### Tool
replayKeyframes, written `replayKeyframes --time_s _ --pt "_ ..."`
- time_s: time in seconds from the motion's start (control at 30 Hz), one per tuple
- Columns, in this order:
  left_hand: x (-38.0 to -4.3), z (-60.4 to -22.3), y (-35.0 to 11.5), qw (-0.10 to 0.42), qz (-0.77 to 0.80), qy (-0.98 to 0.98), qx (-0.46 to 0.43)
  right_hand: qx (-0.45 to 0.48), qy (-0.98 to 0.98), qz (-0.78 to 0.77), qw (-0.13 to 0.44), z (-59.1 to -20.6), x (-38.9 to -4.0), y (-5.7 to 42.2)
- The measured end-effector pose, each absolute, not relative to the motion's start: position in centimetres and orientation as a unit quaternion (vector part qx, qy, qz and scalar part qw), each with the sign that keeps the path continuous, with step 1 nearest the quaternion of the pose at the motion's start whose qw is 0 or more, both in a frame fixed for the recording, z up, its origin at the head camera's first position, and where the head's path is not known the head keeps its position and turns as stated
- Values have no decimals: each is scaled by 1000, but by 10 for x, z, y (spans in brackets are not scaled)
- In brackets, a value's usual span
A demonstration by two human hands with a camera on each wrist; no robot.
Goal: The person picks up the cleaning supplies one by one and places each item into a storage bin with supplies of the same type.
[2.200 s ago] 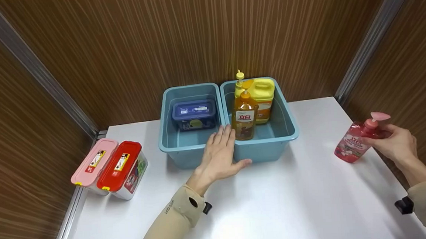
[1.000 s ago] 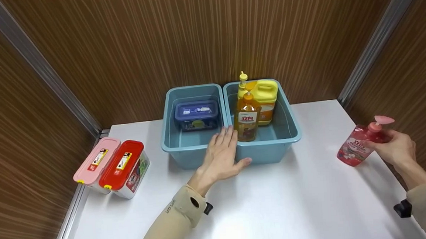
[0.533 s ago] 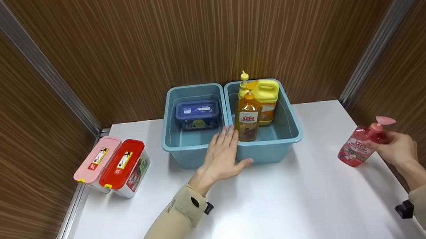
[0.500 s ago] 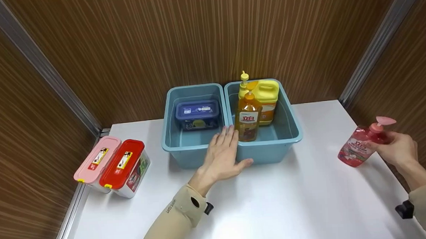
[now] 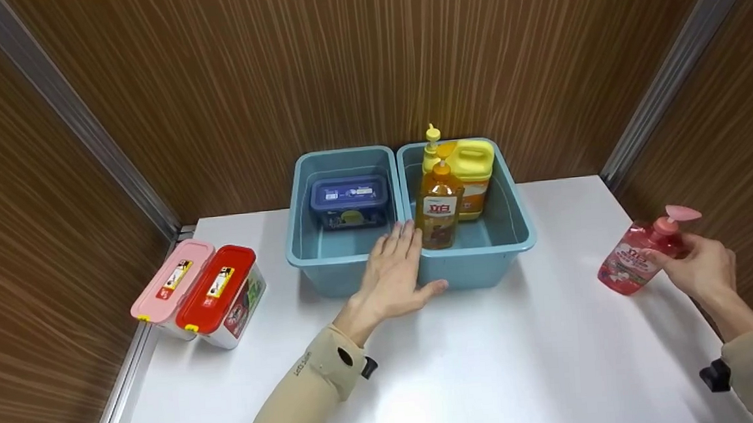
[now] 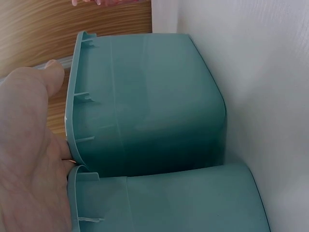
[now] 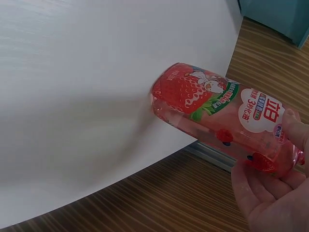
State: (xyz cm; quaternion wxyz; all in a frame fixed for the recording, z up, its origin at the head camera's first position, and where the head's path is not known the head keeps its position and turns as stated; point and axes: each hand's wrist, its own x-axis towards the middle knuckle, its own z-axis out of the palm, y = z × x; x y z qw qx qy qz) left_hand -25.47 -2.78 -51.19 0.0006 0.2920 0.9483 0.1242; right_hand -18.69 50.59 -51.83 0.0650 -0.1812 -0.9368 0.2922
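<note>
My right hand [image 5: 703, 267] grips a red pump bottle [image 5: 631, 258] of dish soap near its top, at the table's right edge. The bottle leans, its pink pump [image 5: 671, 218] up and toward the right; its strawberry label [image 7: 186, 92] shows in the right wrist view. My left hand [image 5: 390, 276] lies with straight fingers across the adjoining front rims of two blue-green bins, the left bin [image 5: 331, 279] and the right bin [image 5: 468, 270]. From the left wrist view, the fingertips [image 6: 65, 150] pass behind the rims.
A purple-lidded box [image 5: 349, 200] sits in the left bin. An orange pump bottle [image 5: 440, 207] and a yellow jug [image 5: 472, 173] stand in the right bin, a yellow pump behind. Red-lidded [image 5: 218, 290] and pink-lidded [image 5: 172, 283] tubs stand at left. Wood panels [image 5: 367, 61] enclose the table.
Over the last two seconds the view has shifted slightly, and everything sits a little further right in it. Both hands keep their places, the right still gripping the red pump bottle.
</note>
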Motion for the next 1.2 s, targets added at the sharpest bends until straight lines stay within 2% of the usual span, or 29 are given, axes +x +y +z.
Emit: replayKeyframes --time_s 0.33,1.2 --pt "-255 -510 -29 3 119 949 292 -196 -932 298 60 -520 -185 504" --pt "-255 -511 -29 8 132 947 293 -196 -929 301 90 -515 -192 493"
